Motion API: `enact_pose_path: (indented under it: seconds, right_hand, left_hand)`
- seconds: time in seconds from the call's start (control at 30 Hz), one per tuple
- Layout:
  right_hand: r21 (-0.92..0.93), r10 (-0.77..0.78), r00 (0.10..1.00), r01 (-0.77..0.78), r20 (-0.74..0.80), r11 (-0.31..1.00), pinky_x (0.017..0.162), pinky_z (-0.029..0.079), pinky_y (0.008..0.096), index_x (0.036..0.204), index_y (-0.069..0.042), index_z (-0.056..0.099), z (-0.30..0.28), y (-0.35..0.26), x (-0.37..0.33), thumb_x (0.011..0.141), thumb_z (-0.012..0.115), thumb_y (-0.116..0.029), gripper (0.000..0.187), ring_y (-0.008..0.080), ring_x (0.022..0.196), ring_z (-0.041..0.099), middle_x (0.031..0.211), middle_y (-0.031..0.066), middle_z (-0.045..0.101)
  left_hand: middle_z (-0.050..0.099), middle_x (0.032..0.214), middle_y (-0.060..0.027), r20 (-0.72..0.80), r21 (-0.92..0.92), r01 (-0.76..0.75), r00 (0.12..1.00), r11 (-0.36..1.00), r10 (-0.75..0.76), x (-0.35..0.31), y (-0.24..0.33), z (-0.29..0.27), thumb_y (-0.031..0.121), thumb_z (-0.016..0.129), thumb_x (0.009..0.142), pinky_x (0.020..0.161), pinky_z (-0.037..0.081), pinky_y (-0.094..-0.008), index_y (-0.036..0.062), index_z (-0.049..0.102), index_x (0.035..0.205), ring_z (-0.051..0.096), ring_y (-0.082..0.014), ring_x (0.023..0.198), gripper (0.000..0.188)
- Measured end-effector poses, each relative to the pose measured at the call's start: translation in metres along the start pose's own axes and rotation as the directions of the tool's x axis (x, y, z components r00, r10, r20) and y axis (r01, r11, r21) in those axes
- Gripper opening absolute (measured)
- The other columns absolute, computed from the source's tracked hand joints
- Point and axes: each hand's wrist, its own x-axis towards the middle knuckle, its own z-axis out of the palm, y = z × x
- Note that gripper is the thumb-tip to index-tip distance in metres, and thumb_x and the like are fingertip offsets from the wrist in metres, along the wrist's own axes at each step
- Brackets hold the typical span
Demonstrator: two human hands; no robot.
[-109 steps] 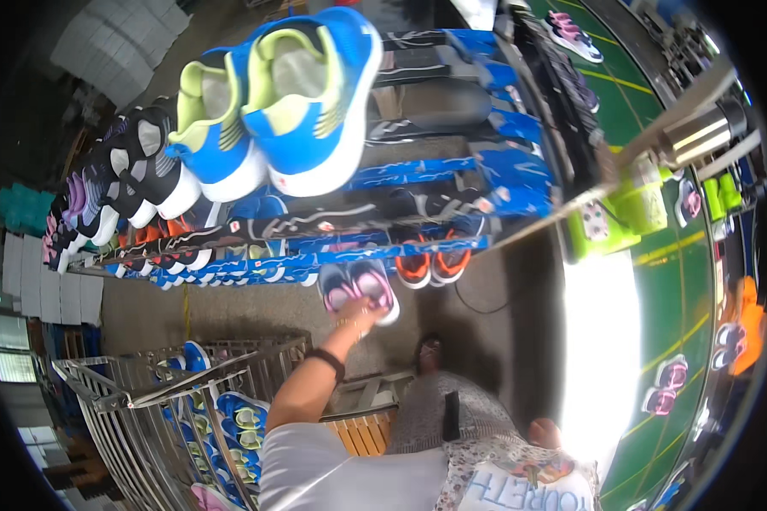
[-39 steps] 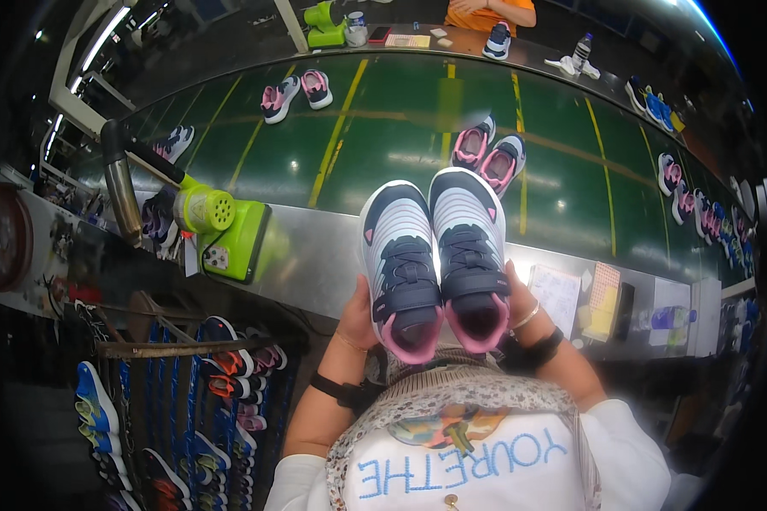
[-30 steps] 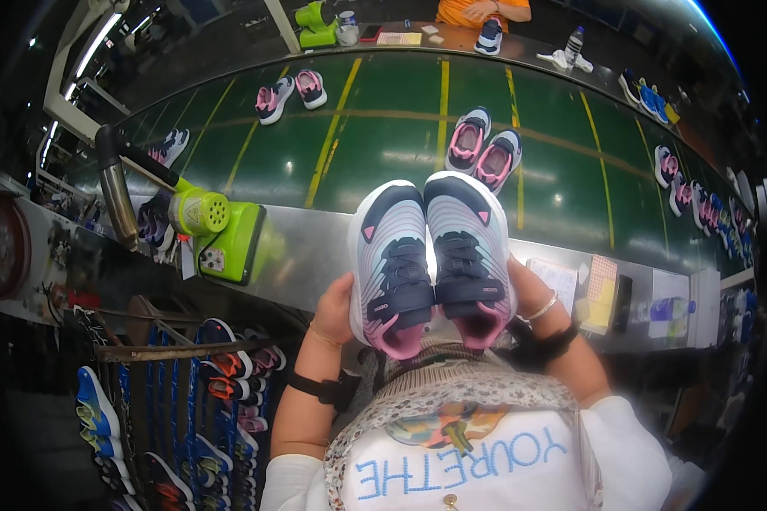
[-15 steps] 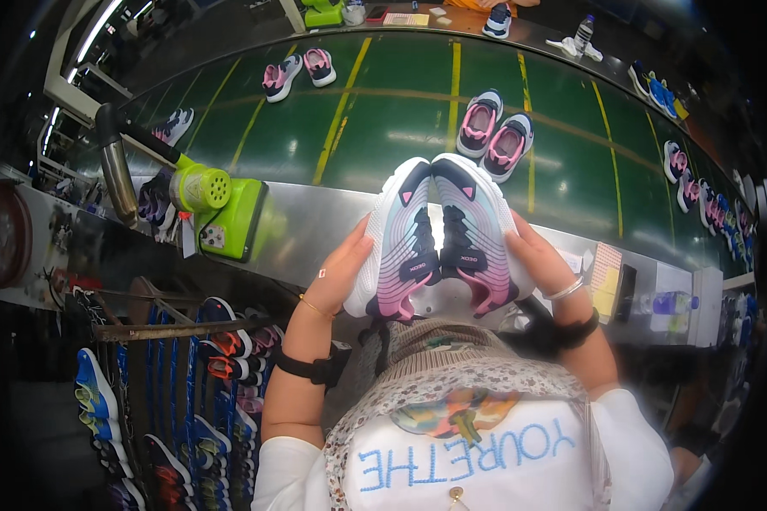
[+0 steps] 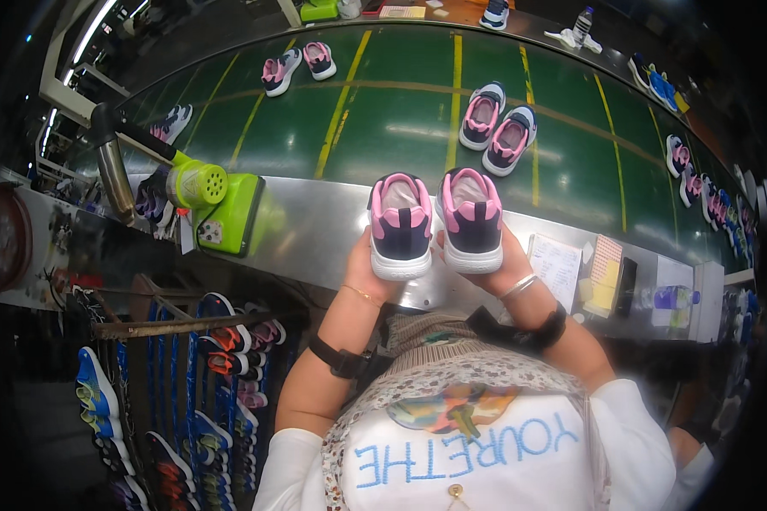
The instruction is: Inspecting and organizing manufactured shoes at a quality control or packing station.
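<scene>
Two sneakers [image 5: 402,232] side by side, fingers [image 5: 362,254] against their outer sides.

Dim overall, brighter mid-frame. Bright tube lamp [image 5: 95,31] at upper left. Pale glare on the steel worktop [image 5: 307,243]; soft glints on the green conveyor belt [image 5: 400,102]. Deep shadow around the rack [image 5: 170,326]. Bowed edges, black corners; held shoes [image 5: 471,220] fairly sharp.

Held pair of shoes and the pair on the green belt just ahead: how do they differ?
The held pair is gripped by the left hand and right hand; the belt pair rests on the green belt. The held pair sits side by side; the belt pair is staggered and slanted rightward. Both show pink linings.
</scene>
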Motion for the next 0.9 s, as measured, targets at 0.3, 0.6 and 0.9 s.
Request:
enact_pose_path:
  seconds: [0.3, 0.6, 0.9]
  right_hand:
    - [-0.031, -0.008, 1.000, 0.009, 0.008, 0.999, 0.087, 0.042, 0.0364, 0.116, -0.009, 0.047, -0.004, 0.000, -0.001, 0.089, 0.033, -0.044, 0.047, 0.0210, 0.097, 0.054, 0.107, 0.0103, 0.056]
    - [-0.974, -0.295, 0.931, -0.185, -0.217, 0.133, 0.072, 0.047, 0.0326, 0.121, -0.002, 0.040, -0.112, -0.020, 0.011, 0.086, 0.047, -0.022, 0.041, 0.0212, 0.087, 0.059, 0.101, 0.0130, 0.059]
    - [-0.599, -0.050, 0.961, 0.129, 0.272, -0.791, 0.069, 0.046, 0.0353, 0.098, -0.011, 0.058, -0.078, 0.026, 0.025, 0.076, 0.057, -0.030, 0.030, 0.0283, 0.077, 0.058, 0.083, 0.0152, 0.059]
  left_hand:
    - [0.054, 0.107, -0.0176, 0.075, -0.057, 0.007, 0.997, 0.998, -0.003, 0.003, -0.011, 0.008, 0.022, 0.036, 0.089, 0.086, 0.043, -0.0413, -0.0003, 0.046, 0.114, 0.054, -0.0295, 0.098, 0.035]
    - [0.049, 0.115, -0.0113, -0.267, 0.922, 0.155, 0.919, 0.355, 0.290, 0.028, -0.006, -0.109, 0.008, 0.035, 0.087, 0.082, 0.042, -0.0346, 0.0109, 0.032, 0.131, 0.051, -0.0193, 0.098, 0.044]
    - [0.046, 0.119, -0.0101, -0.249, 0.881, 0.112, 0.936, 0.459, 0.248, 0.021, -0.011, -0.121, 0.011, 0.039, 0.085, 0.082, 0.041, -0.0336, 0.0117, 0.029, 0.132, 0.049, -0.0170, 0.098, 0.048]
